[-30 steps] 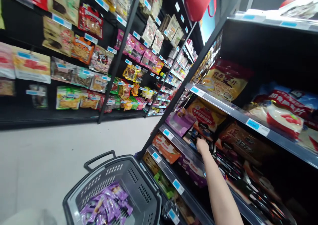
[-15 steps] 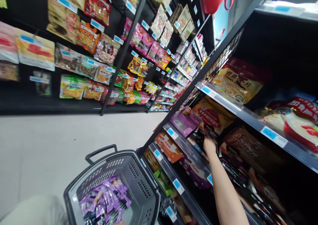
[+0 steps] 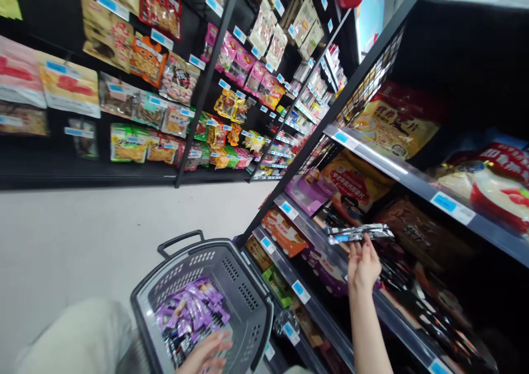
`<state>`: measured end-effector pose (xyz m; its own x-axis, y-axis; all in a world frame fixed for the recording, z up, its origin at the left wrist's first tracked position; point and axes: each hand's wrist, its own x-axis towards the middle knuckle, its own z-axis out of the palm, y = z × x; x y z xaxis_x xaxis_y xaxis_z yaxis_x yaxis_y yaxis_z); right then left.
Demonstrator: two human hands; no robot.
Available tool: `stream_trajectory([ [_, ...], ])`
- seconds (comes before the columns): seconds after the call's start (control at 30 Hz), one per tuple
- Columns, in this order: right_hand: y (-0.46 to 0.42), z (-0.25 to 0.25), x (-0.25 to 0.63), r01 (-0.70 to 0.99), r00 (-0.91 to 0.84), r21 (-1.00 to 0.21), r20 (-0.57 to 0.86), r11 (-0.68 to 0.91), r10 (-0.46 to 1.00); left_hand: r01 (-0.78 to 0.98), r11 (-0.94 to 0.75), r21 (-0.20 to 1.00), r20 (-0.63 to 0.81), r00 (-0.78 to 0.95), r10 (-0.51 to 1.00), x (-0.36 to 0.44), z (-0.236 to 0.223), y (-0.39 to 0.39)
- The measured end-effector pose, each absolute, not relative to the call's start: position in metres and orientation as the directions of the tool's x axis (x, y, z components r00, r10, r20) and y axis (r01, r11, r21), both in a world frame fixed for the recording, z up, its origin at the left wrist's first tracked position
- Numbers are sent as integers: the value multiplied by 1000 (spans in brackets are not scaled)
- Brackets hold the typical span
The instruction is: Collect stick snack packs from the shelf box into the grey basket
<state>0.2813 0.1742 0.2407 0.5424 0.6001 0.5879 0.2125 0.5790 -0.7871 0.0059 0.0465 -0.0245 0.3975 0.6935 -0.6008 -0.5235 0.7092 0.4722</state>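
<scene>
My right hand (image 3: 363, 264) is closed on a slim, shiny sachet (image 3: 359, 233), held in front of the shelf on the right. Its wrapper is silver and dark with a blue patch. Below and left, my left hand (image 3: 209, 353) reaches over the grey shopping basket (image 3: 250, 330), fingers apart and nothing held in them. Purple packets (image 3: 194, 308) are heaped inside the basket, with dark slim sachets (image 3: 177, 343) near its lower end. More dark sachets (image 3: 438, 330) fill the shelf row beyond my right hand.
Bags of oatmeal (image 3: 392, 120) stand on the upper right shelf, whose metal edge (image 3: 397, 167) juts out above my right hand. Orange boxes (image 3: 285, 232) sit lower down. Across the pale floor (image 3: 82, 242) runs a rack of hanging snack bags (image 3: 149, 60).
My right hand has come back out of the shelf with the sachet in it. My left hand has risen into view over the basket. The basket appears slightly farther right.
</scene>
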Motion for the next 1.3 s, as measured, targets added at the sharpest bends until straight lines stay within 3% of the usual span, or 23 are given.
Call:
stream_trajectory([
  [0.13,107,143,226,-20,514,-946,267,323,815,-654,591,472,-306,507,806,0,3,35],
  [0.23,65,67,186,-170,504,-977,28,131,863,-710,499,496,-163,488,857,-1,11,26],
  [0.3,42,29,163,-259,485,-965,-85,49,870,-712,449,539,-131,456,880,0,8,22],
  [0.43,12,-7,137,-384,415,-922,-226,-56,881,-566,404,719,-209,378,902,0,-5,18],
  [0.57,9,-3,147,-446,314,-893,-213,-54,925,-418,340,843,-238,276,931,-1,-15,20],
  [0.7,16,6,177,-436,354,-900,-143,28,924,-345,357,868,-265,286,921,-2,-18,23],
  [0.97,19,-15,201,-254,268,-952,-239,-171,933,-210,440,873,-354,346,869,3,-21,24],
  [1.13,22,-19,198,-320,272,-929,-276,-184,922,-198,463,864,-394,307,867,4,-33,26],
  [1.3,24,-20,198,-328,302,-929,-276,-172,913,-260,590,765,-482,376,791,1,-38,26],
])
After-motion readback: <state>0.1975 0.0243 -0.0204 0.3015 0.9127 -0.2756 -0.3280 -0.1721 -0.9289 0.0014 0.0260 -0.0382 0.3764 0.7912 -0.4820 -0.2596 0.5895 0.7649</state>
